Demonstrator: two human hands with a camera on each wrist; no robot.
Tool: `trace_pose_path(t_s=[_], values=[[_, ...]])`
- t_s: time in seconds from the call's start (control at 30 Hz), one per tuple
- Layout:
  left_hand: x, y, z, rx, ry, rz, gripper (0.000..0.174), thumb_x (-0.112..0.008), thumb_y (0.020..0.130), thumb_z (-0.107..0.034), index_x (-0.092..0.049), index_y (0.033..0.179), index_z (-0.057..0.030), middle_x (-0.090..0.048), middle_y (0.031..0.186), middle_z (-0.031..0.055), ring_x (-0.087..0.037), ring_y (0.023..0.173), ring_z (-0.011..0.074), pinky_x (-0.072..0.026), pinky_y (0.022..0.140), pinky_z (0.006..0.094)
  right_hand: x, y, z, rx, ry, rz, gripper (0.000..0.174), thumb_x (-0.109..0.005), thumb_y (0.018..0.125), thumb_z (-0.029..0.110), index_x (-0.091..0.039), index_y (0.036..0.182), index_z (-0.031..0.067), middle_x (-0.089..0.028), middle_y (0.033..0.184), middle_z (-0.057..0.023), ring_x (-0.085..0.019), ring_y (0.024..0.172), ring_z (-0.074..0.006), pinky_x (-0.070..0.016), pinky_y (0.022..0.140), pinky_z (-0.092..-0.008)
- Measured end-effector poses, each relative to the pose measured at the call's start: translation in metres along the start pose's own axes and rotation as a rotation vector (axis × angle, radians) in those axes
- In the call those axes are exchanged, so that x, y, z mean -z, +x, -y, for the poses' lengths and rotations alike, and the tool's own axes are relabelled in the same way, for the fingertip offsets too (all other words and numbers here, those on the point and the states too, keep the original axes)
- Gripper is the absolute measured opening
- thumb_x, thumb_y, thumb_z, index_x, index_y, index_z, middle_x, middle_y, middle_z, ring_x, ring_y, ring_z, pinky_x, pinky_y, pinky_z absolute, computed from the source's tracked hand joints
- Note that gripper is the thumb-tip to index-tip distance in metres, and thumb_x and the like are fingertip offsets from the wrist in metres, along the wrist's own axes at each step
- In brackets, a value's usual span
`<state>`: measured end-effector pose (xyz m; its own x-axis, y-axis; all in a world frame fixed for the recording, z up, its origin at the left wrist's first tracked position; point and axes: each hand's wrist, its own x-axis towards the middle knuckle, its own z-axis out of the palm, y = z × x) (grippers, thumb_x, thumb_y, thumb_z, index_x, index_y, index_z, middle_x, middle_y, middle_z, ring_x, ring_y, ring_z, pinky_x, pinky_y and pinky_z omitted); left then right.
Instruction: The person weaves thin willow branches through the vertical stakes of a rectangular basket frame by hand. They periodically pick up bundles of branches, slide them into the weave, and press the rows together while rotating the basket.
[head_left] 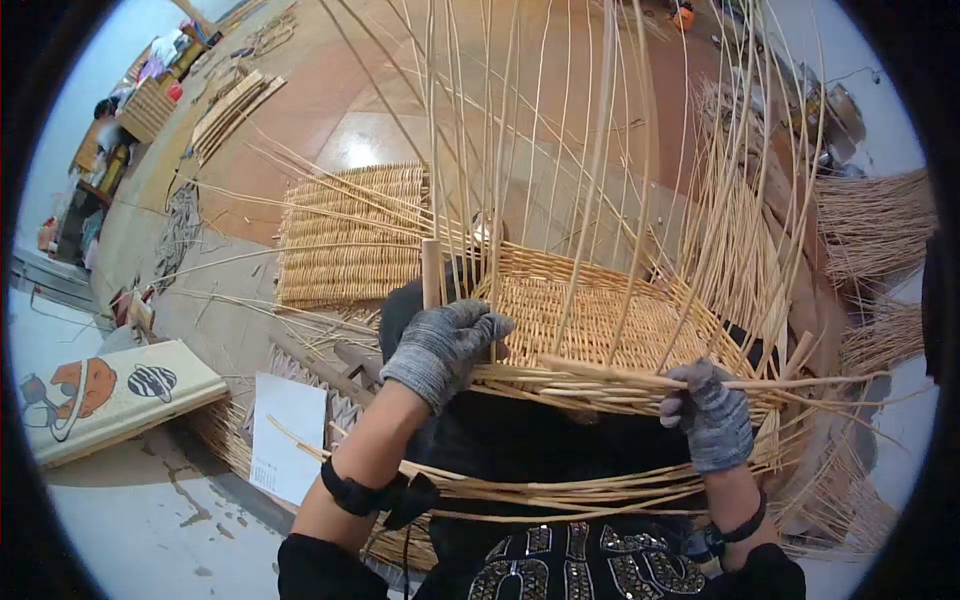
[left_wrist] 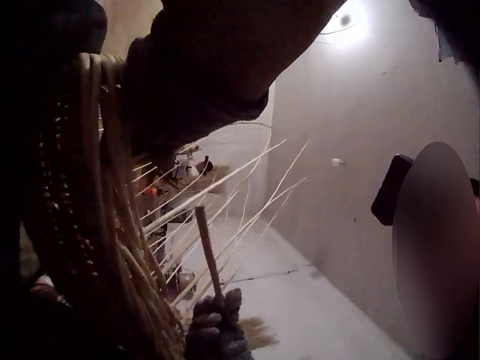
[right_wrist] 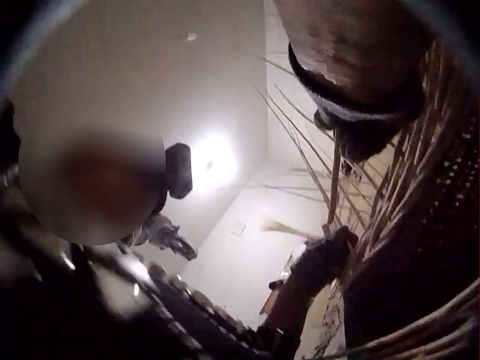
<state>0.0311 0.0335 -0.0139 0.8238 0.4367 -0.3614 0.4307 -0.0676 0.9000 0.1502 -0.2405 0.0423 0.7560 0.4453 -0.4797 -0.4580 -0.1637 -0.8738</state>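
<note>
A woven willow basket (head_left: 600,310) with tall upright stakes rests at the lap. The grey-gloved left hand (head_left: 445,350) grips its near left corner, beside a thick upright peg (head_left: 431,275); some fingertips are hidden. The gloved right hand (head_left: 708,415) curls round a thick willow rod (head_left: 620,372) lying along the near wall's top, its thumb and fingers at the rod. In the left wrist view the right hand (left_wrist: 217,330) shows beyond the dark weave (left_wrist: 67,187). In the right wrist view the left hand (right_wrist: 319,262) is beneath the peg (right_wrist: 334,180).
A woven panel (head_left: 350,240) lies on the floor beyond the left hand. Loose rods (head_left: 560,495) cross the lap. Willow bundles (head_left: 870,225) stand at the right. A white sheet (head_left: 288,435) and a painted board (head_left: 125,395) are at the left.
</note>
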Motion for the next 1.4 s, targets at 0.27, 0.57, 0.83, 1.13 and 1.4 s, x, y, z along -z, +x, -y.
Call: trace_pose_path(t_s=[0.27, 0.57, 0.83, 1.13, 1.4], values=[[-0.003, 0.018, 0.028, -0.194, 0.358, -0.089, 0.033, -0.050, 0.087, -0.038, -0.060, 0.082, -0.0070, -0.061, 0.077, 0.0202, -0.058, 0.076, 0.0376, -0.0459, 0.067, 0.0431, -0.067, 0.007, -0.024, -0.137, 0.073, -0.066, 0.041, -0.066, 0.080, 0.037, -0.060, 0.091, -0.0015, -0.062, 0.076, -0.0091, -0.060, 0.056, -0.0137, -0.0499, 0.046, -0.0236], [0.004, 0.000, -0.004, -0.145, 0.454, -0.057, 0.030, -0.054, 0.085, -0.037, -0.060, 0.090, -0.0076, -0.062, 0.077, 0.0193, -0.060, 0.078, 0.0353, -0.0465, 0.068, 0.0419, 0.098, 0.030, -0.043, 0.399, -0.120, -0.090, 0.023, -0.066, 0.081, 0.024, -0.051, 0.084, 0.0066, -0.053, 0.071, -0.0028, -0.053, 0.058, -0.0128, -0.0444, 0.044, -0.0226], [-0.023, -0.032, -0.007, -0.336, 0.418, -0.411, 0.029, -0.058, 0.084, -0.029, -0.057, 0.103, -0.0077, -0.063, 0.090, 0.0167, -0.062, 0.084, 0.0303, -0.0479, 0.074, 0.0362, 0.051, 0.026, -0.024, 0.161, 0.097, -0.256, 0.021, -0.068, 0.078, 0.015, -0.050, 0.072, 0.0049, -0.052, 0.066, -0.0029, -0.052, 0.052, -0.0129, -0.0434, 0.040, -0.0213], [-0.059, -0.020, -0.034, -0.052, 0.668, 0.114, 0.051, -0.055, 0.070, -0.067, -0.068, 0.086, -0.0199, -0.066, 0.081, 0.0068, -0.062, 0.078, 0.0249, -0.0447, 0.072, 0.0370, 0.059, 0.029, -0.039, 0.405, -0.296, -0.286, 0.007, -0.059, 0.080, 0.008, -0.054, 0.078, 0.0054, -0.055, 0.072, -0.0030, -0.056, 0.067, -0.0134, -0.0490, 0.060, -0.0286], [-0.084, -0.024, -0.023, -0.042, 0.679, -0.201, 0.051, -0.049, 0.075, -0.063, -0.068, 0.075, -0.0154, -0.064, 0.069, 0.0119, -0.061, 0.066, 0.0309, -0.0437, 0.067, 0.0428, -0.050, 0.101, 0.072, 1.098, -0.990, -0.072, 0.037, -0.063, 0.076, 0.012, -0.049, 0.109, 0.0026, -0.055, 0.103, -0.0143, -0.058, 0.082, -0.0231, -0.0472, 0.078, -0.0313]])
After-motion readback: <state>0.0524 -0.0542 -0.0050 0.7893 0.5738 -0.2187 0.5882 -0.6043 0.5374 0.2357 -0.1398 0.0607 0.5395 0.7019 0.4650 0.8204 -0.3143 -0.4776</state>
